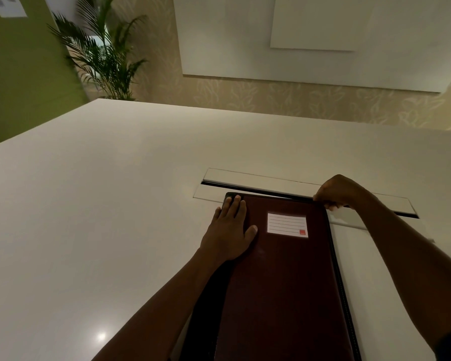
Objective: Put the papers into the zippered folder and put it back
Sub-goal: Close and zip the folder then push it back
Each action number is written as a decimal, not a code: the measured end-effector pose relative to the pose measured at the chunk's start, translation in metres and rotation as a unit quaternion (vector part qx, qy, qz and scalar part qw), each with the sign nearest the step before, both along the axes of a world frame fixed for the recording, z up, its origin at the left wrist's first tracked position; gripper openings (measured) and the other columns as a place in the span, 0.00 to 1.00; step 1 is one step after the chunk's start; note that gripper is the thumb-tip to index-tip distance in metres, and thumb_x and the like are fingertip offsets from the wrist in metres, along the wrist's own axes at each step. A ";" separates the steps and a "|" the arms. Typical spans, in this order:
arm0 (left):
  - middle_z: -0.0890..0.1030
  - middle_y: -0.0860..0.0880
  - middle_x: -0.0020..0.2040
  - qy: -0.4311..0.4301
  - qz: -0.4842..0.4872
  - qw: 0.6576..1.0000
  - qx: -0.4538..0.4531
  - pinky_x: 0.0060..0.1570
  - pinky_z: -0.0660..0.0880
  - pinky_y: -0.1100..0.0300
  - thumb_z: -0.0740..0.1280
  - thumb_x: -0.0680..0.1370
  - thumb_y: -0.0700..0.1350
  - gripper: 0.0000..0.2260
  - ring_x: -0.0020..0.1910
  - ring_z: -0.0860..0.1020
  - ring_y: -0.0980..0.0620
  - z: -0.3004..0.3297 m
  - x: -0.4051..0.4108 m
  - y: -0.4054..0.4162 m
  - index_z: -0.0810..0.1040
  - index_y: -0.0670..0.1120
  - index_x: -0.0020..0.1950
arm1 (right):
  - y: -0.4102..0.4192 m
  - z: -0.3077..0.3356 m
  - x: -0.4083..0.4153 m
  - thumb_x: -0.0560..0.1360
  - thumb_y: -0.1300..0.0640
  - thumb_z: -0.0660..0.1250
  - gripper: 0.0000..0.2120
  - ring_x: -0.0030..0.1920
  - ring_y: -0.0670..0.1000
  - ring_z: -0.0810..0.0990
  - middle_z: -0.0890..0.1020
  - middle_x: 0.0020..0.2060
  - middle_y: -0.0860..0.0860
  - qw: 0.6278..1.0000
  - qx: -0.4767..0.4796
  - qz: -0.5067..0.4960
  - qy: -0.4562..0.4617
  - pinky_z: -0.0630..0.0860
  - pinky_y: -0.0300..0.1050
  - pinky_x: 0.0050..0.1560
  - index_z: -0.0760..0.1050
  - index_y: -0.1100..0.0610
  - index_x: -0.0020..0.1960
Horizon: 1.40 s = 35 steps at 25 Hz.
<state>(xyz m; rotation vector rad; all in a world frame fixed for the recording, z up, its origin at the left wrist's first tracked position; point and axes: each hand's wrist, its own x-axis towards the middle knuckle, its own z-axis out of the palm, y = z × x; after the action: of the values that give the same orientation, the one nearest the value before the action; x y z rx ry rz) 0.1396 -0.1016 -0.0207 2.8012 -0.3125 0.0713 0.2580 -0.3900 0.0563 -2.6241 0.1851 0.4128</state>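
Lying flat, smooth maroon rectangular folder under hands.

Lighting: dim, warm, yellow-green cast; one small bright glare spot on the glossy white table; soft shadow beside the dark folder, its surface nearly black; wide-angle bending at the edges, walls tilted; potted palm and far corners slightly blurred.

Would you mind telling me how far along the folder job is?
No loose papers show, and the folder lies shut on the table, so filling looks done. In hand: the left hand presses it flat while the right hand pinches at its far corner, probably zipping. Putting it back remains.
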 end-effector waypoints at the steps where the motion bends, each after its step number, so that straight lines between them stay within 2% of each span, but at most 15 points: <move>1: 0.43 0.47 0.81 0.000 0.001 1.000 -0.001 0.75 0.41 0.51 0.50 0.80 0.62 0.34 0.79 0.39 0.48 0.000 0.000 0.000 0.45 0.46 0.80 | 0.005 0.002 0.000 0.73 0.59 0.70 0.11 0.28 0.54 0.74 0.79 0.30 0.59 1.000 -0.023 -0.011 0.013 0.70 0.44 0.35 0.79 0.66 0.37; 4: 0.44 0.47 0.81 -0.003 0.003 1.000 -0.002 0.76 0.42 0.50 0.51 0.80 0.62 0.34 0.79 0.39 0.48 -0.001 0.000 0.001 0.45 0.46 0.80 | 0.016 0.004 0.001 0.70 0.62 0.67 0.07 0.30 0.55 0.74 0.78 0.30 0.58 0.996 -0.079 -0.035 0.015 0.69 0.43 0.35 0.77 0.62 0.33; 7: 0.43 0.47 0.81 -0.001 0.002 1.000 -0.001 0.75 0.41 0.50 0.51 0.80 0.62 0.34 0.79 0.39 0.48 -0.002 0.001 0.000 0.45 0.46 0.80 | 0.025 -0.006 0.003 0.65 0.63 0.69 0.04 0.29 0.52 0.76 0.80 0.30 0.55 0.992 -0.081 -0.069 -0.064 0.70 0.38 0.31 0.75 0.63 0.32; 10: 0.43 0.46 0.81 0.001 -0.001 1.000 -0.001 0.75 0.41 0.50 0.51 0.80 0.62 0.34 0.79 0.39 0.48 -0.001 0.001 0.000 0.45 0.45 0.80 | 0.040 -0.013 0.008 0.66 0.62 0.70 0.05 0.31 0.51 0.74 0.78 0.33 0.54 0.989 -0.092 -0.061 -0.099 0.65 0.38 0.28 0.73 0.60 0.36; 15: 0.43 0.45 0.81 0.003 -0.002 1.000 -0.002 0.75 0.41 0.50 0.52 0.81 0.61 0.34 0.79 0.39 0.47 0.000 0.000 0.000 0.45 0.44 0.80 | 0.056 -0.021 0.015 0.67 0.63 0.69 0.08 0.31 0.51 0.71 0.73 0.32 0.52 0.983 -0.105 -0.056 -0.141 0.62 0.39 0.28 0.70 0.57 0.34; 17: 0.43 0.45 0.81 0.004 -0.004 1.000 -0.004 0.76 0.41 0.49 0.52 0.81 0.61 0.34 0.79 0.39 0.47 0.001 0.001 0.000 0.44 0.44 0.80 | 0.060 -0.023 0.015 0.67 0.63 0.68 0.09 0.33 0.53 0.72 0.75 0.33 0.54 0.981 -0.107 -0.062 -0.147 0.63 0.39 0.28 0.69 0.57 0.34; 20: 0.42 0.45 0.81 0.009 -0.007 1.000 -0.008 0.76 0.41 0.49 0.52 0.81 0.61 0.34 0.79 0.38 0.47 0.001 0.000 0.000 0.44 0.44 0.80 | 0.056 -0.023 0.015 0.67 0.64 0.69 0.09 0.30 0.51 0.70 0.76 0.32 0.54 0.980 -0.097 -0.080 -0.151 0.62 0.38 0.27 0.69 0.58 0.34; 22: 0.42 0.45 0.81 0.010 -0.008 1.000 -0.009 0.76 0.40 0.49 0.52 0.81 0.61 0.34 0.79 0.38 0.47 0.002 0.001 0.000 0.44 0.44 0.80 | 0.056 -0.021 0.013 0.67 0.65 0.70 0.07 0.31 0.52 0.72 0.75 0.32 0.54 0.979 -0.089 -0.084 -0.162 0.63 0.39 0.28 0.71 0.60 0.35; 25: 0.42 0.45 0.81 0.015 -0.009 1.000 -0.010 0.76 0.41 0.49 0.52 0.81 0.61 0.34 0.79 0.38 0.46 0.002 0.001 0.001 0.44 0.44 0.80 | 0.054 -0.021 0.005 0.67 0.68 0.67 0.05 0.37 0.57 0.77 0.76 0.33 0.55 0.977 -0.095 -0.049 -0.183 0.64 0.40 0.30 0.72 0.60 0.37; 28: 0.43 0.44 0.81 0.014 -0.012 1.000 -0.008 0.76 0.41 0.49 0.52 0.81 0.61 0.34 0.79 0.38 0.46 0.002 0.000 0.001 0.45 0.44 0.80 | 0.050 -0.022 -0.002 0.69 0.68 0.66 0.04 0.39 0.58 0.76 0.79 0.38 0.59 0.975 -0.092 -0.064 -0.191 0.68 0.42 0.34 0.72 0.62 0.41; 32: 0.42 0.45 0.81 0.013 -0.010 1.000 -0.009 0.76 0.40 0.49 0.52 0.81 0.61 0.34 0.79 0.38 0.46 0.001 0.002 0.001 0.44 0.44 0.80 | 0.064 -0.018 -0.006 0.70 0.69 0.65 0.09 0.46 0.62 0.78 0.79 0.43 0.60 0.970 -0.078 -0.072 -0.216 0.70 0.46 0.40 0.73 0.64 0.49; 35: 0.42 0.45 0.81 0.023 -0.010 1.000 -0.004 0.76 0.40 0.49 0.51 0.81 0.61 0.34 0.79 0.37 0.47 0.001 0.002 0.002 0.44 0.45 0.80 | 0.059 -0.017 -0.011 0.70 0.70 0.64 0.09 0.46 0.62 0.78 0.79 0.44 0.60 0.970 -0.061 -0.068 -0.224 0.69 0.46 0.40 0.72 0.64 0.50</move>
<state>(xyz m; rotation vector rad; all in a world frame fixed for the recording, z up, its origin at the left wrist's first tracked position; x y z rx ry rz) 0.1418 -0.0997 -0.0196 2.7876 -0.3271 0.0036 0.2470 -0.3306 0.0397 -2.7226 0.2413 -0.2478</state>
